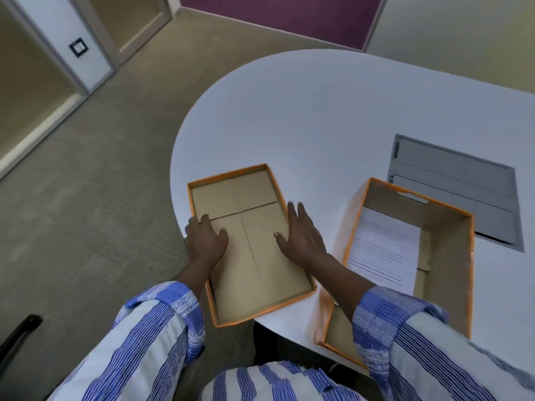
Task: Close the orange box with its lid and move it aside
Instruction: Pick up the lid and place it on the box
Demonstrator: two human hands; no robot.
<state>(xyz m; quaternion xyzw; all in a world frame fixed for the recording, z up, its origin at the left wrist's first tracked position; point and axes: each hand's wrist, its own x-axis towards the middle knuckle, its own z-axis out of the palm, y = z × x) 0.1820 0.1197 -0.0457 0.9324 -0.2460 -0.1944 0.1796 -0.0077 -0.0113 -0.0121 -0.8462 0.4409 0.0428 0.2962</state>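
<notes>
The orange lid (254,285) lies upside down at the table's left front edge, its brown cardboard inside facing up. My left hand (204,241) grips its left rim, thumb inside and fingers over the outer wall. On the lid's right rim my right hand (301,235) holds the same way, thumb inside, fingers stretched along the outside. The orange box (451,264) stands open to the right of the lid, with a printed white sheet of paper (382,250) inside it. My right forearm crosses the box's near left corner.
The white table (318,117) has a rounded left end; the lid overhangs its front edge slightly. A grey cable hatch (454,183) is set into the tabletop behind the box. A dark chair armrest (17,337) shows at lower left over carpet floor.
</notes>
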